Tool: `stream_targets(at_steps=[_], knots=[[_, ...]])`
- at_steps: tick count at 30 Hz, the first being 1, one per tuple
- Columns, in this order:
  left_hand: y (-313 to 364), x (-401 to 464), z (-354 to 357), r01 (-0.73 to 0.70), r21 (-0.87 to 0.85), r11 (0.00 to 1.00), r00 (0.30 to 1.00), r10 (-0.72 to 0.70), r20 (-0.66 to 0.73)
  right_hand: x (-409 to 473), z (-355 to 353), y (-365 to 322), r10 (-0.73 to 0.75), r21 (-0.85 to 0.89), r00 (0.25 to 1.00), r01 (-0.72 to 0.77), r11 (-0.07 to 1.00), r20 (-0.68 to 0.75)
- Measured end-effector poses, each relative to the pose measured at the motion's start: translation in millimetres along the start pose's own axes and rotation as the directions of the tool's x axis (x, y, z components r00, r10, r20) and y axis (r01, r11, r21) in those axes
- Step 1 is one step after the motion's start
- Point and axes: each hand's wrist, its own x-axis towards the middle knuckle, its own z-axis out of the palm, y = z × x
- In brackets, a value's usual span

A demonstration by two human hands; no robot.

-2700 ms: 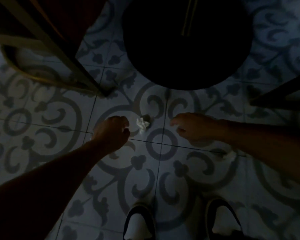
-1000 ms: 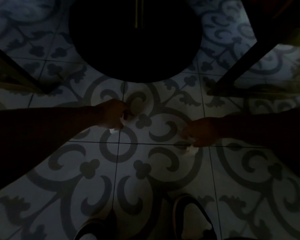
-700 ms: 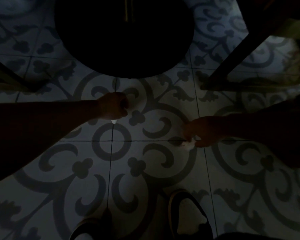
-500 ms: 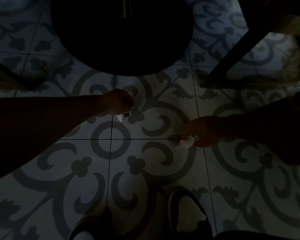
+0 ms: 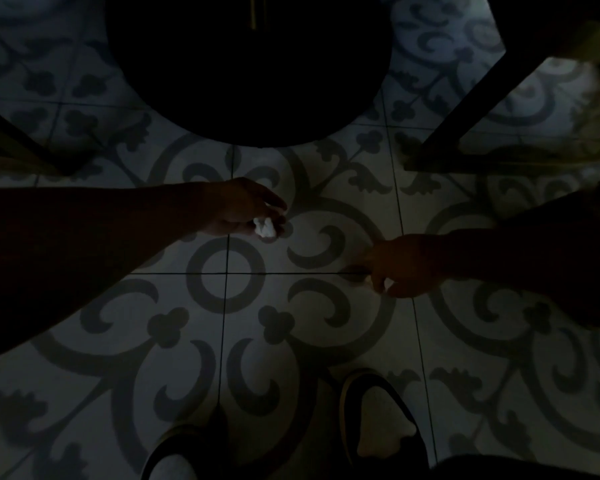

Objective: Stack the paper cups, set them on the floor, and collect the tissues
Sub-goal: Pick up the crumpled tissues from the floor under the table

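The scene is very dark. My left hand (image 5: 243, 209) reaches in from the left over the patterned tile floor and holds a crumpled white tissue (image 5: 264, 227) in its fingertips. My right hand (image 5: 404, 266) comes in from the right, low over the floor, fingers pinched on a second small white tissue (image 5: 388, 284) that barely shows under them. No paper cups are in view.
A round dark table base (image 5: 250, 67) fills the top centre. Dark chair legs (image 5: 465, 109) slant at the upper right, and another leg (image 5: 18, 140) at the left edge. My two shoes (image 5: 378, 420) stand at the bottom on the tiles (image 5: 291, 341).
My left hand has turned and its fingers loosened, so the white tissue now shows clearly at its fingertips. My right hand has stayed pinched on the other tissue by the floor.
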Motion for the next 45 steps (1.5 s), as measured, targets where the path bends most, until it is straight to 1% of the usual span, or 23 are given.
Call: stream_targets(at_steps=[2,4,9,12,17,19,20,21,23,25,26,28,30,32,33,35,39,43,45], knots=[[2,-2,1,0.029,-0.038,0.999,1.000,-0.029,0.007,1,0,1,0.007,0.023,1.000,-0.007,1.000,0.015],[3,-4,0,0.051,-0.024,0.998,0.999,-0.051,0.010,3,0,0,0.014,0.043,1.000,-0.015,0.999,0.020],[4,-6,-1,0.064,0.047,0.997,0.998,-0.064,0.007,7,0,-4,0.002,-0.034,0.999,-0.001,0.999,0.044],[4,-6,0,0.074,0.050,0.996,0.997,-0.074,0.002,10,0,-3,-0.002,-0.050,0.999,0.005,0.999,0.053],[4,-3,1,0.095,0.021,0.995,0.995,-0.095,-0.021,17,-14,1,0.002,-0.023,1.000,-0.002,1.000,0.006],[4,-2,2,0.096,0.010,0.995,0.995,-0.096,-0.024,19,-20,2,-0.020,0.002,0.998,0.020,1.000,-0.066],[3,-1,2,0.098,0.003,0.995,0.995,-0.097,-0.026,19,-23,1,-0.035,0.002,0.991,0.036,0.999,-0.130],[3,0,3,0.102,-0.004,0.995,0.995,-0.102,-0.024,20,-25,1,-0.075,-0.037,0.969,0.068,0.997,-0.236],[2,0,3,0.115,-0.017,0.993,0.993,-0.115,-0.011,19,-31,-3,-0.162,-0.124,0.887,0.120,0.985,-0.433],[2,-1,3,0.120,-0.030,0.992,0.993,-0.120,-0.010,13,-42,-12,-0.142,-0.156,0.836,0.068,0.985,-0.529],[2,-1,2,0.116,-0.037,0.993,0.993,-0.117,-0.019,10,-47,-17,-0.128,-0.137,0.788,0.056,0.989,-0.602],[1,0,1,0.104,-0.055,0.993,0.994,-0.106,-0.035,2,-58,-26,-0.106,-0.076,0.652,0.075,0.994,-0.751],[1,-1,1,0.100,-0.066,0.993,0.994,-0.103,-0.038,-6,-66,-34,-0.085,-0.027,0.519,0.119,0.993,-0.851],[2,-3,2,0.099,-0.080,0.992,0.995,-0.101,-0.021,-9,-75,-39,-0.065,-0.006,0.431,0.138,0.990,-0.900],[2,-3,2,0.097,-0.092,0.991,0.995,-0.098,-0.010,-9,-80,-43,-0.061,-0.003,0.400,0.143,0.990,-0.915],[2,-3,4,0.095,-0.144,0.985,0.995,-0.093,0.021,-8,-86,-49,-0.067,-0.010,0.387,0.148,0.989,-0.920],[4,-7,12,0.141,-0.340,0.930,0.986,-0.102,0.129,-7,-90,-50,-0.076,-0.023,0.405,0.135,0.991,-0.911],[7,-2,12,0.204,-0.436,0.876,0.977,-0.157,0.142,-9,-92,-43,-0.061,-0.014,0.430,0.113,0.994,-0.901],[9,-1,10,0.207,-0.487,0.848,0.977,-0.157,0.141,-9,-88,-44,-0.066,-0.022,0.447,0.104,0.994,-0.892]])
